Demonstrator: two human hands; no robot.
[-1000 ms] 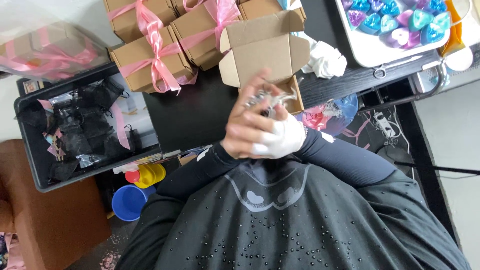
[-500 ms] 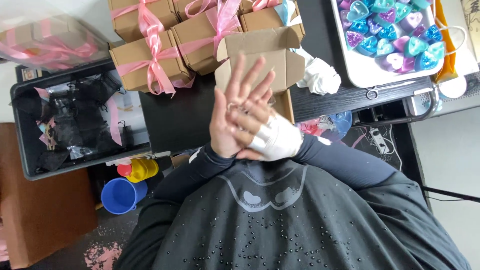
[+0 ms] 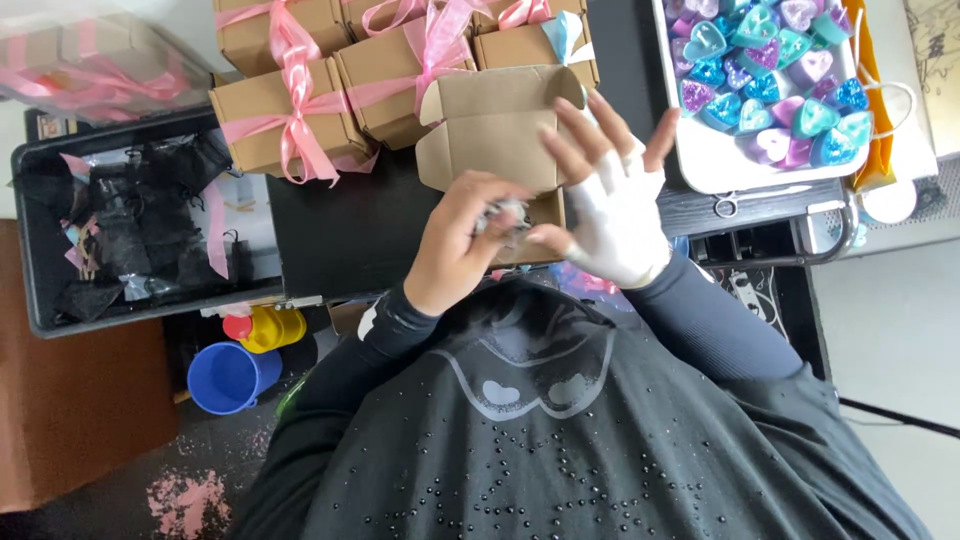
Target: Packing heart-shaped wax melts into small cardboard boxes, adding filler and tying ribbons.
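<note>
While the left hand (image 3: 455, 250) fingers pinch a crumpled wad (image 3: 505, 215), right hand (image 3: 615, 215) fingers spread over the open brown box (image 3: 495, 125).

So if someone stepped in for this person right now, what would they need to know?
Left hand pinches a small crinkled wad at the open kraft box. Right hand, in a white wrap, is spread open beside the box, touching the wad with its thumb.
Done: several boxes tied with pink ribbon stand behind.
Left: this box is unclosed and unribboned; heart-shaped pieces fill the white tray.
</note>
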